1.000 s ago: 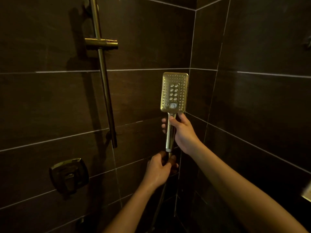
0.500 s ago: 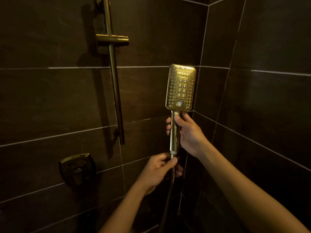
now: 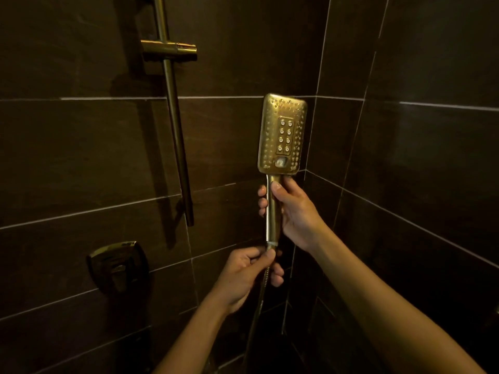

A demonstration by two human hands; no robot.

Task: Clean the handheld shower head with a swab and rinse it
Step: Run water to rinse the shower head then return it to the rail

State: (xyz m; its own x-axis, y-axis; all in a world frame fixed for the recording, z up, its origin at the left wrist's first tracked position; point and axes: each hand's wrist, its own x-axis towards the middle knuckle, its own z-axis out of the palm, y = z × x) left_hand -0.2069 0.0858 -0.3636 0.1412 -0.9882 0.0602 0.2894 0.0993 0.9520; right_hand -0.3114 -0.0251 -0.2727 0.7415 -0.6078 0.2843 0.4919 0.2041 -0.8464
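A gold rectangular handheld shower head [image 3: 282, 133] stands upright in front of the dark tiled corner, its nozzle face turned toward me. My right hand [image 3: 293, 214] grips its handle just below the head. My left hand [image 3: 249, 275] pinches the hose connector at the bottom end of the handle, with thumb and fingers curled round it. The metal hose [image 3: 258, 311] hangs down from there into the dark. No swab is in view.
A gold slide rail [image 3: 175, 130] with an empty holder bracket [image 3: 168, 49] runs down the left wall. A dark mixer valve handle [image 3: 118, 265] sits on the wall at lower left. Dark tiled walls meet in a corner just right of the shower head.
The view shifted left, so everything sits further right in frame. My left hand slid from a full grasp round the hose joint to a pinch on the connector. My right hand's grip is unchanged.
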